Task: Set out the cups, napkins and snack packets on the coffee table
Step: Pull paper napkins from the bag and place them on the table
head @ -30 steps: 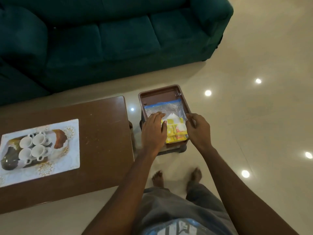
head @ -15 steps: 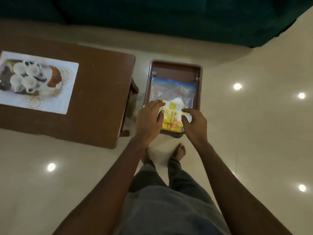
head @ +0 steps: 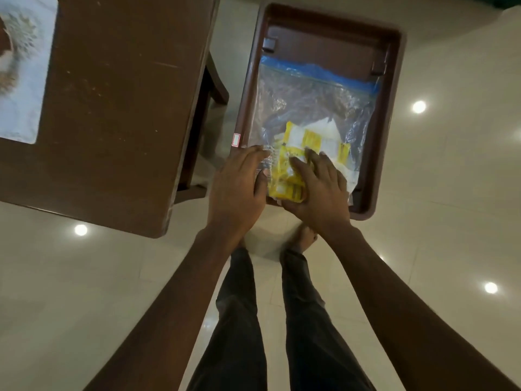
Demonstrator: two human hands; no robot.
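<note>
A clear zip bag (head: 315, 103) with a blue seal lies in a brown plastic tray (head: 392, 114) beside the coffee table (head: 112, 108). Yellow snack packets (head: 293, 153) and white napkins (head: 324, 128) show through its near end. My left hand (head: 239, 187) pinches the bag's near left corner. My right hand (head: 318, 190) lies over the packets at the near edge, fingers curled on the bag. The cups are out of view; only an edge of their white patterned mat (head: 22, 69) shows at the far left of the table.
The tray stands on a low brown stool just right of the table. My bare feet (head: 301, 238) and dark trousers are directly below on the glossy pale tiled floor, which reflects ceiling lights.
The view has tilted down and closer, dropping the sofa and the cups from sight. Both hands have come together at the bag's near edge, the right one sliding left over the packets.
</note>
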